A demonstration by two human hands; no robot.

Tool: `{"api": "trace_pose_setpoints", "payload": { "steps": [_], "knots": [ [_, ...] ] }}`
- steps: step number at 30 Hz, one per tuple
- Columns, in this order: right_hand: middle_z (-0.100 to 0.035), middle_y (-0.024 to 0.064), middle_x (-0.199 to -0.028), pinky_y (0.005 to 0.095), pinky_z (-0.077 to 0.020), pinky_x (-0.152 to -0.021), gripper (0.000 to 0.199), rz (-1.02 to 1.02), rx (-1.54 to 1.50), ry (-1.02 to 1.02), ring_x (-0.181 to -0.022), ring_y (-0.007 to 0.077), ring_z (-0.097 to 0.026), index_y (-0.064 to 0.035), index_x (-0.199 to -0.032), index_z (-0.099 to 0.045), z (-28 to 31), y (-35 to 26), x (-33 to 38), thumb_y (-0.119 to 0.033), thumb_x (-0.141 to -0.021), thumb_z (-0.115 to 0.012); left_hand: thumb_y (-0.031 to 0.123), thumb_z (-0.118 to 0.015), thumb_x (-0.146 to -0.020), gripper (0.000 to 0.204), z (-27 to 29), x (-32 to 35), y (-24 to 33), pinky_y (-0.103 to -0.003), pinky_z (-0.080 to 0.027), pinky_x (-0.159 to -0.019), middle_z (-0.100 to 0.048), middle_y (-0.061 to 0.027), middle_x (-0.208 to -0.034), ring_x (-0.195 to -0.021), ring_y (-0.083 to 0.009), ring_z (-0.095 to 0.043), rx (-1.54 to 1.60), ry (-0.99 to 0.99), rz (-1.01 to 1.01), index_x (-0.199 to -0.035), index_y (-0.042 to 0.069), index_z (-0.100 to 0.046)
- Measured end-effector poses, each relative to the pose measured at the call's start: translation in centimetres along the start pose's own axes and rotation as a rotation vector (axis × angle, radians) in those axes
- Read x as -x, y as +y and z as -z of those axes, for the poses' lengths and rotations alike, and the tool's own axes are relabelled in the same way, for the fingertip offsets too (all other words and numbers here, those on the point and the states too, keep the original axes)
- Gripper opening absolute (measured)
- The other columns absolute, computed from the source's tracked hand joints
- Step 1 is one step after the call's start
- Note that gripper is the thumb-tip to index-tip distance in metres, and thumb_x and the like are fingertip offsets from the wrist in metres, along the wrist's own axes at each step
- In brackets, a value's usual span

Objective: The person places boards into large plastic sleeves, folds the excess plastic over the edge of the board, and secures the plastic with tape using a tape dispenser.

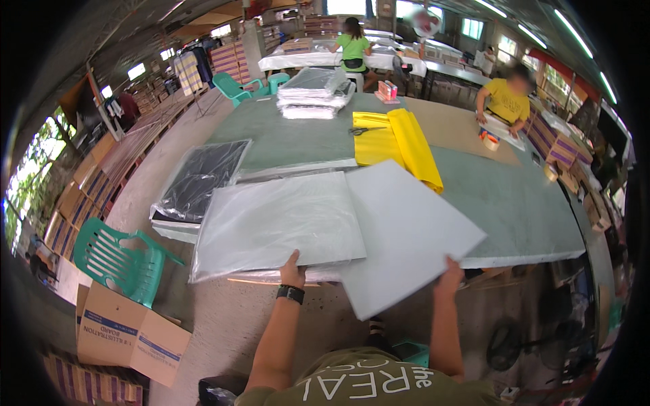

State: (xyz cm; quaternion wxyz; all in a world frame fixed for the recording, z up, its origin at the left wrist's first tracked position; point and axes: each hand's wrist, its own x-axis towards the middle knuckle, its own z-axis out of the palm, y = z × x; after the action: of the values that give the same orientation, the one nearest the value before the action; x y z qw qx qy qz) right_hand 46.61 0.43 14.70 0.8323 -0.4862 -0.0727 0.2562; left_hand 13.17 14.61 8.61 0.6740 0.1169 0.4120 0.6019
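Observation:
My left hand (292, 271), thumb on top, grips the near edge of a white board in clear plastic (281, 223). Another board, pale grey and bare (409, 237), lies tilted to the right of it, its near corner sticking out past the table's edge. My right hand (448, 276) holds this board by its right edge. The left corner of the bare board meets the plastic-covered one; whether it reaches under or inside the plastic, I cannot tell. Left of both lies a dark, plastic-wrapped stack (203, 177).
On the green table (508, 210) are yellow sheeting (413, 145), scissors (365, 130), and a wrapped stack (313, 91). A person in yellow (508, 98) works at the far right beside a tape roll (490, 141). A green chair (122, 257) and an open carton (128, 331) stand left.

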Motion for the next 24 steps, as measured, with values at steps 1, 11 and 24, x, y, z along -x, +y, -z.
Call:
{"api": "trace_pose_setpoints", "payload": {
  "steps": [1, 11, 24],
  "knots": [
    [-0.054, 0.0101, -0.091, 0.0334, -0.0417, -0.077, 0.024, 0.016, -0.068, -0.002, -0.084, 0.0205, -0.051, 0.0044, -0.093, -0.053, 2.3, -2.3, -2.2, -0.007, -0.073, -0.056, 0.014, -0.057, -0.078, 0.031, -0.3, -0.9, -0.8, -0.038, -0.046, -0.075, -0.053, -0.0106, -0.102, -0.092, -0.0248, -0.053, -0.010, -0.019, 0.032, -0.106, 0.001, -0.049],
    [-0.055, 0.0118, -0.094, 0.0323, -0.0431, -0.077, 0.035, 0.320, -0.083, -0.042, -0.086, 0.0224, -0.054, 0.0025, -0.104, -0.050, 2.9, -20.2, 1.8, -0.023, -0.080, -0.048, 0.017, -0.063, -0.075, 0.041, -4.9, -1.4, -3.8, -0.041, -0.045, -0.066, -0.050, -0.0108, -0.103, -0.089, -0.0253, -0.050, -0.047, 0.140, 0.034, -0.109, 0.003, -0.045],
    [-0.041, 0.0161, -0.121, 0.0385, -0.0318, -0.095, 0.042, -0.286, -0.208, -0.388, -0.111, 0.0263, -0.040, 0.0046, -0.120, -0.035, -5.5, 0.0, -6.3, -0.021, -0.088, -0.040, 0.014, -0.048, -0.083, 0.033, -2.3, 4.9, -5.3, -0.036, -0.042, -0.081, -0.053, -0.0113, -0.104, -0.095, -0.0223, -0.053, 0.081, 0.002, 0.120, -0.113, 0.004, -0.041]
  ]
}}
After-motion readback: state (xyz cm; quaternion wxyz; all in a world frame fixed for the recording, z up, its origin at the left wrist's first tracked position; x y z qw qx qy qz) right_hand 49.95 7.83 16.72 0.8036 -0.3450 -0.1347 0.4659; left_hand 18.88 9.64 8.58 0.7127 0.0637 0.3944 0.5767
